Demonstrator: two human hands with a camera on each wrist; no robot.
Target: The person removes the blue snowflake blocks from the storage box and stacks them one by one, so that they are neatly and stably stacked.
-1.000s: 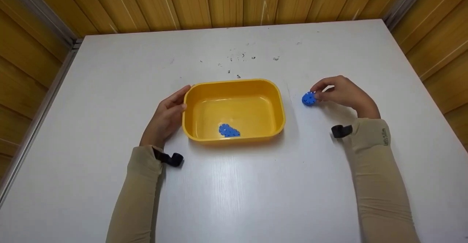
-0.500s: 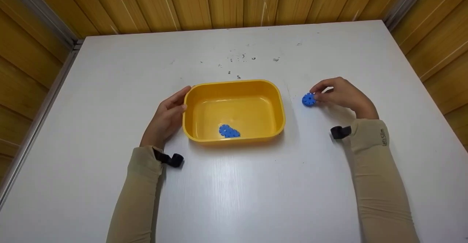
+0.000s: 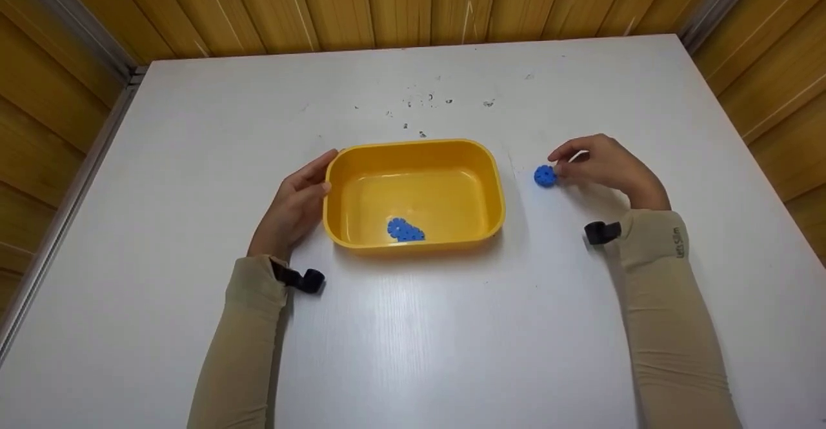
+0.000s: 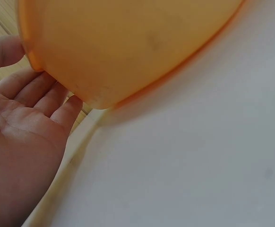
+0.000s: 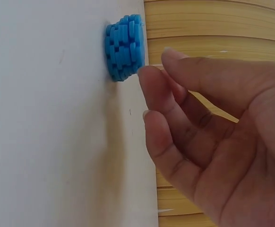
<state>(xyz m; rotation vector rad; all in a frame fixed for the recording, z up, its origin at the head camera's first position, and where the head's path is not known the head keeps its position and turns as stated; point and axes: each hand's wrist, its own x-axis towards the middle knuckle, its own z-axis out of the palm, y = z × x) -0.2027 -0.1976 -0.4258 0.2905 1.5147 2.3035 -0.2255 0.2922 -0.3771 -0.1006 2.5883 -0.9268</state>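
Note:
A yellow plastic basin (image 3: 413,246) stands on the white table, and my left hand (image 3: 292,206) grips its left end. In the left wrist view, the thumb (image 4: 5,51) is at the rim while the other fingers lie against the outer wall. Several blue snowflake-shaped discs (image 3: 405,229) lie inside the basin near its front wall. Right of the basin is a small upright stack of blue snowflake discs (image 5: 124,48). My right hand (image 3: 600,164) is beside that stack, fingers bent, with nothing seen between thumb and forefinger; whether a fingertip touches the stack I cannot tell.
The white table (image 3: 452,339) has small dark marks behind the basin. Yellow wood-look panels (image 3: 400,6) stand along its back and sides. A black wrist mount (image 3: 303,280) sits at the left cuff and another black mount (image 3: 603,232) at the right cuff.
The right fingers were at the top disc of the stack and have now eased slightly off it; the stack looks more level. The left hand and basin stay in place.

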